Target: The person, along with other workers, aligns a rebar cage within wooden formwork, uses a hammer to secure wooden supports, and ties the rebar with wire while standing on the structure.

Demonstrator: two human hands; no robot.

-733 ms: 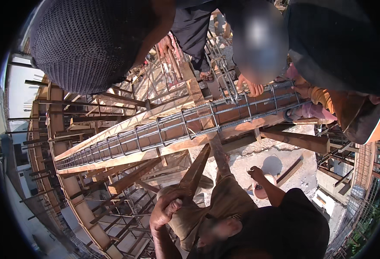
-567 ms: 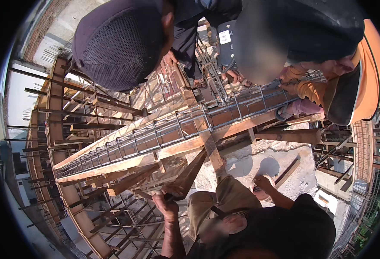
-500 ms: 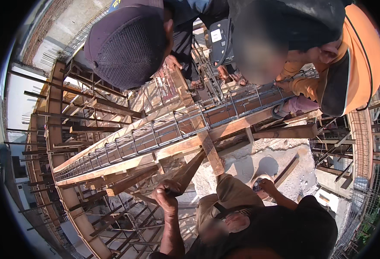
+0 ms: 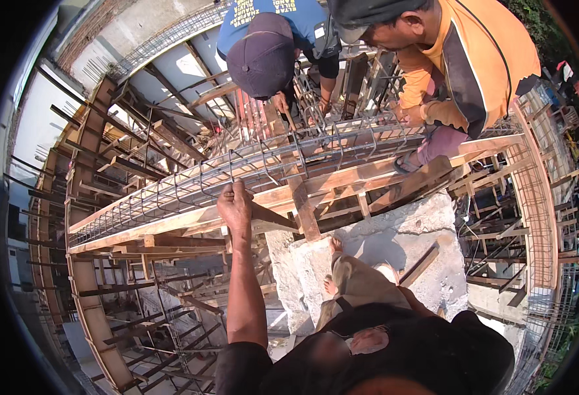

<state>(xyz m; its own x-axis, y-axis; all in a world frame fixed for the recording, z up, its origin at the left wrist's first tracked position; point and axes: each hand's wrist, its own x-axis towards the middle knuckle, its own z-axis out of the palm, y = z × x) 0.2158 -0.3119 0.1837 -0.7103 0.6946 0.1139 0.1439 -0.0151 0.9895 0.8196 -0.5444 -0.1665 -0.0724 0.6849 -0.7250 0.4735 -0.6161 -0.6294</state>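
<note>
Overhead, one left hand (image 4: 235,205) has its grip closed around the rebar cage (image 4: 236,172); two co-workers crouch beyond.

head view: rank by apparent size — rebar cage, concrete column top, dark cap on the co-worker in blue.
1. rebar cage, spanning most of the frame.
2. concrete column top.
3. dark cap, clearly smallest, though it sits nearer the camera, so its look is inflated.
The left hand grips the cage's edge.
</note>
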